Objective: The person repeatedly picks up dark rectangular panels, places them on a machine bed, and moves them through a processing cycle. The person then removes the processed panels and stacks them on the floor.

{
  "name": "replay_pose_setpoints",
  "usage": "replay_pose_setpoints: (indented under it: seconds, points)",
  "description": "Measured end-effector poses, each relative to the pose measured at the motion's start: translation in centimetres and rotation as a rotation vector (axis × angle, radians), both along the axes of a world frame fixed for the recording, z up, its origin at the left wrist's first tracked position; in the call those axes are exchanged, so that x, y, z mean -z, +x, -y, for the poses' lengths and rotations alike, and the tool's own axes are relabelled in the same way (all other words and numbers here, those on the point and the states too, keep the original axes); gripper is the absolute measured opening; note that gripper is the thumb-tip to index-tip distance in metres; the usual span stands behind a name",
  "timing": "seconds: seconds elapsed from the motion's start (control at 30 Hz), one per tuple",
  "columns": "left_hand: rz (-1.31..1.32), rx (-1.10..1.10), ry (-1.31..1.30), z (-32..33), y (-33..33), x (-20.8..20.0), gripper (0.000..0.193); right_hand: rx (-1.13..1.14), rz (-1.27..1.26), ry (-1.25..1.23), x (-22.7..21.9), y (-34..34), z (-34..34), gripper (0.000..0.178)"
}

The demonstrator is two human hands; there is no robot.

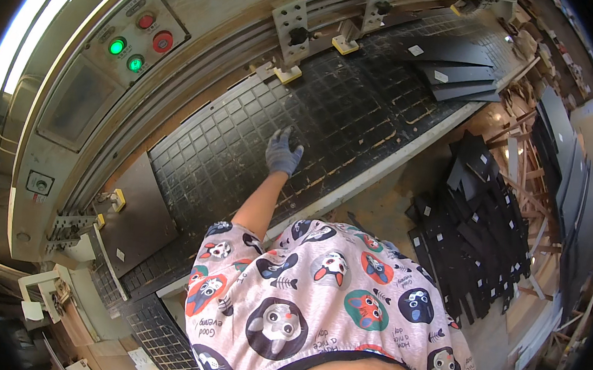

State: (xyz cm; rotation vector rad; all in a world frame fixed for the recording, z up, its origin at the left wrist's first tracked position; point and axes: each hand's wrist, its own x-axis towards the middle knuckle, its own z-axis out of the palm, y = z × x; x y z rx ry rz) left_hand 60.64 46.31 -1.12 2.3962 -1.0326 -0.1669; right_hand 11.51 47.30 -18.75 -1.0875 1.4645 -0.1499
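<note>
My left hand (284, 154), in a grey glove, reaches over the machine's black gridded bed (246, 121). Its fingers are apart and nothing is in them. Whether the palm touches the bed I cannot tell. A dark flat panel (140, 217) lies at the bed's left end, with a small white label near its lower corner. Toward the far right end, several dark panels (455, 68) overlap in a loose stack. My right hand does not show.
A control panel (136, 40) with lit green and red buttons is at upper left. Yellow-edged clamps (287, 75) line the bed's back rail. A pale edge strip (382, 168) borders the bed. Many dark labelled strips (475, 236) are piled at right, beside leaning panels (571, 188) and wood scraps.
</note>
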Motion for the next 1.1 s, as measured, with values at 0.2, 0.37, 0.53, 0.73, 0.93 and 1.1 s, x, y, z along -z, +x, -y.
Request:
replay_pose_setpoints:
  seconds: [0.2, 0.37, 0.53, 0.73, 0.93, 1.1]
  points:
    - [-0.002, -0.116, 0.05, 5.0, 6.2, -0.6, 0.063, 0.03, -0.077, 0.078, -2.8, -0.6, -2.1, 0.041]
    - [0.048, -0.126, 0.181, 8.9, 10.1, -1.2, 0.064, 0.075, -0.112, 0.133, -4.8, -0.7, -4.0, 0.041]
    - [0.08, -0.132, 0.355, 13.7, 13.9, -1.5, 0.07, 0.168, -0.106, 0.164, -6.1, 0.0, -6.0, 0.042]
    - [0.164, -0.073, 0.573, 15.3, 17.7, -3.3, 0.055, 0.105, -0.256, 0.09, -7.4, 0.9, -7.3, 0.041]
    - [0.106, 0.611, 0.339, 7.2, 3.7, -2.7, 0.048, 0.011, -0.237, -0.051, -5.3, 2.8, -3.3, 0.049]
    - [-0.486, 1.197, -0.014, -1.3, -12.3, -2.9, 0.068, 0.212, 0.113, -0.215, -16.2, 14.4, 6.9, 0.07]
